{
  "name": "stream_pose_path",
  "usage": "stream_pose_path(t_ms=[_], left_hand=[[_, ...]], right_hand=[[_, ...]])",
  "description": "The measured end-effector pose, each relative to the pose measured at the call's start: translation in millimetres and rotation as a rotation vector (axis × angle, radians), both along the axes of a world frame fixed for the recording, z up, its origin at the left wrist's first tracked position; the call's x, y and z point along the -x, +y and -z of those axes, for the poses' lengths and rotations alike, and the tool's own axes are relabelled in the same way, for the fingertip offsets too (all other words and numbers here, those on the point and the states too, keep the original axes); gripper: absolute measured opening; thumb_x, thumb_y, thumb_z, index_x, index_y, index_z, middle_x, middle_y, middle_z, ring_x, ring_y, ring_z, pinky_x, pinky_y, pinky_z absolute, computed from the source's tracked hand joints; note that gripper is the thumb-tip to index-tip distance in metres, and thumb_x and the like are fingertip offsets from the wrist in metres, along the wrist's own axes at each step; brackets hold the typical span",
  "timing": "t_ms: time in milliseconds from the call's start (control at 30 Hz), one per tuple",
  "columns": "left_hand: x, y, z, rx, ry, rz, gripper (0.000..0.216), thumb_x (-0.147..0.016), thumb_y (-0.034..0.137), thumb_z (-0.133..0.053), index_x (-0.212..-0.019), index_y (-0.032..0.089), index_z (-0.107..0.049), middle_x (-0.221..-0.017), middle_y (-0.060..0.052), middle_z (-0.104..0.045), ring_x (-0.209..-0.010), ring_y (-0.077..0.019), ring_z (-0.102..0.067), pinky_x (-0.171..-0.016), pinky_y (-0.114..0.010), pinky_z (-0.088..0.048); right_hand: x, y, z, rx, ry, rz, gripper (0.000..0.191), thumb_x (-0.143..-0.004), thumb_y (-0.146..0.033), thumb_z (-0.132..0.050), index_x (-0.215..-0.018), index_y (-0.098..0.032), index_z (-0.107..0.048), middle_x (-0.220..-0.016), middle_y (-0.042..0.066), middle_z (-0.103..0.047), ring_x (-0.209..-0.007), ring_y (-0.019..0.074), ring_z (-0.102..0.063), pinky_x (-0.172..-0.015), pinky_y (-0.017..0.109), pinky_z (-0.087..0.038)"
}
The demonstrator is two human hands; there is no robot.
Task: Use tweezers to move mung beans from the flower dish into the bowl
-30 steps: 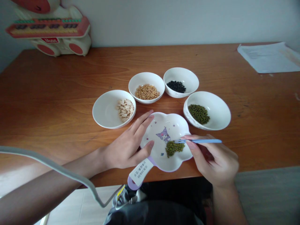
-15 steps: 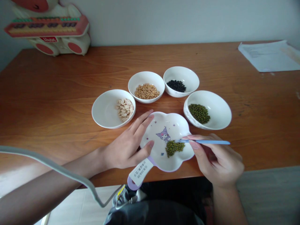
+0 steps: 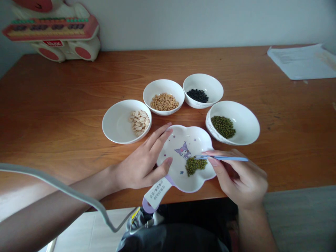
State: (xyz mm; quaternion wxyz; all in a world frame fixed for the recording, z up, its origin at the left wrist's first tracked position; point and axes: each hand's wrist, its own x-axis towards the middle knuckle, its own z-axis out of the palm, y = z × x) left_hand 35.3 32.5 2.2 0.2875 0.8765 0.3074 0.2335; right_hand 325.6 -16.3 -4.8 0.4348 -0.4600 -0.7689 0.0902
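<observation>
A white flower-shaped dish (image 3: pixel 194 136) with a purple rim, a short labelled handle and a cartoon print lies near the table's front edge. Green mung beans (image 3: pixel 193 166) are heaped in its lower middle. My left hand (image 3: pixel 143 162) rests on the dish's left side, fingers stretched out along the rim and thumb reaching inside. In my right hand (image 3: pixel 241 178), pinched between thumb and fingers, are blue tweezers (image 3: pixel 232 158). They lie nearly level, tips at the top of the bean heap. Whether a bean is between the tips is too small to tell.
Behind the dish stand white bowls in an arc, holding pale flat seeds (image 3: pixel 140 122), soybeans (image 3: pixel 165 102), black beans (image 3: pixel 198 95) and mung beans (image 3: pixel 223 126). A toy keyboard (image 3: pixel 52 29) is at back left, papers (image 3: pixel 304 63) at back right. A grey cable (image 3: pixel 76 196) crosses the lower left.
My right hand and the tweezers have shifted slightly left, the tips staying at the bean heap. My left hand and the dish have not visibly moved.
</observation>
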Motion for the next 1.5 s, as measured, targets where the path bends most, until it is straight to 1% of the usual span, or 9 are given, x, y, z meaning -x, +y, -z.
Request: stream_pose_path(t_ms=[367, 533, 700, 967, 1033, 1133, 1233, 1333, 1500], left_hand=[[-0.2, -0.1, -2.6, -0.013, 0.009, -0.006, 0.074, -0.111, 0.027, -0.055, -0.174, 0.012, -0.019, -0.177, -0.030, -0.030, -0.169, -0.0397, -0.031, -0.137, -0.061, -0.038], [-1.1, 0.2, -2.0, -0.001, 0.004, -0.010, 0.076, -0.110, 0.026, -0.056, -0.174, 0.015, -0.018, -0.178, -0.028, -0.029, -0.169, -0.0412, -0.032, -0.136, -0.064, -0.039], [-0.7, -0.2, -2.4, -0.009, 0.005, -0.009, 0.076, -0.110, 0.026, -0.055, -0.175, 0.015, -0.017, -0.178, -0.029, -0.029, -0.169, -0.0407, -0.032, -0.136, -0.062, -0.039], [-0.1, -0.2, -1.9, 0.002, 0.013, -0.013, 0.077, -0.110, 0.027, -0.055, -0.175, 0.019, -0.015, -0.179, -0.027, -0.027, -0.169, -0.0414, -0.032, -0.135, -0.065, -0.039], [-0.5, -0.1, -2.1, 0.003, 0.018, -0.020, 0.076, -0.111, 0.027, -0.054, -0.175, 0.018, -0.015, -0.179, -0.027, -0.027, -0.169, -0.0410, -0.032, -0.135, -0.065, -0.039], [-0.6, 0.4, -3.3, -0.001, 0.027, -0.016, 0.077, -0.111, 0.027, -0.054, -0.176, 0.018, -0.014, -0.179, -0.027, -0.028, -0.169, -0.0402, -0.032, -0.135, -0.063, -0.040], [0.1, 0.8, -4.6, -0.007, 0.043, -0.016, 0.078, -0.111, 0.028, -0.054, -0.176, 0.019, -0.013, -0.179, -0.026, -0.030, -0.169, -0.0398, -0.033, -0.135, -0.062, -0.041], [1.2, 0.2, -5.5, 0.011, 0.077, -0.033, 0.078, -0.112, 0.029, -0.054, -0.177, 0.019, -0.011, -0.182, -0.026, -0.024, -0.171, -0.0400, -0.030, -0.136, -0.063, -0.039], [-2.4, -9.0, -12.2, 0.067, 0.116, -0.096, 0.081, -0.114, 0.033, -0.055, -0.178, 0.023, -0.007, -0.187, -0.023, -0.013, -0.173, -0.0409, -0.022, -0.136, -0.064, -0.035]], right_hand=[[-0.6, -1.4, 2.9, -0.017, 0.002, 0.015, 0.032, -0.093, -0.002, -0.076, -0.116, -0.023, -0.078, -0.106, 0.002, -0.086, -0.084, 0.0188, -0.080, -0.077, 0.032, -0.063], [-0.4, -0.8, 2.1, -0.003, 0.008, -0.014, 0.031, -0.092, -0.003, -0.077, -0.115, -0.023, -0.078, -0.106, 0.002, -0.087, -0.083, 0.0186, -0.081, -0.076, 0.032, -0.063], [-0.2, 0.2, 3.3, 0.007, 0.007, -0.031, 0.031, -0.092, -0.002, -0.077, -0.116, -0.022, -0.077, -0.108, 0.003, -0.087, -0.085, 0.0183, -0.081, -0.077, 0.032, -0.063], [0.7, 1.0, -1.3, -0.063, -0.007, -0.008, 0.031, -0.092, -0.001, -0.077, -0.114, -0.021, -0.078, -0.105, 0.003, -0.087, -0.080, 0.0164, -0.080, -0.072, 0.030, -0.063], [0.1, -1.8, -0.1, -0.091, 0.027, 0.047, 0.034, -0.091, 0.000, -0.078, -0.116, -0.022, -0.078, -0.104, 0.002, -0.087, -0.082, 0.0172, -0.081, -0.072, 0.031, -0.063], [-0.9, -6.8, 5.8, -0.140, 0.137, 0.220, 0.034, -0.092, -0.003, -0.078, -0.119, -0.024, -0.080, -0.101, 0.002, -0.087, -0.083, 0.0197, -0.082, -0.071, 0.033, -0.064], [-0.8, -6.3, 13.0, -0.207, 0.252, 0.397, 0.017, -0.098, -0.015, -0.076, -0.113, -0.023, -0.081, -0.098, 0.004, -0.086, -0.082, 0.0229, -0.084, -0.069, 0.035, -0.066], [0.7, 0.6, 15.5, -0.252, 0.354, 0.480, 0.011, -0.101, -0.019, -0.075, -0.108, -0.019, -0.083, -0.097, 0.006, -0.086, -0.083, 0.0237, -0.084, -0.072, 0.035, -0.069], [2.9, 8.7, 13.1, -0.157, 0.464, 0.620, 0.018, -0.103, -0.024, -0.075, -0.116, -0.015, -0.083, -0.108, 0.010, -0.087, -0.090, 0.0241, -0.085, -0.084, 0.037, -0.072]])
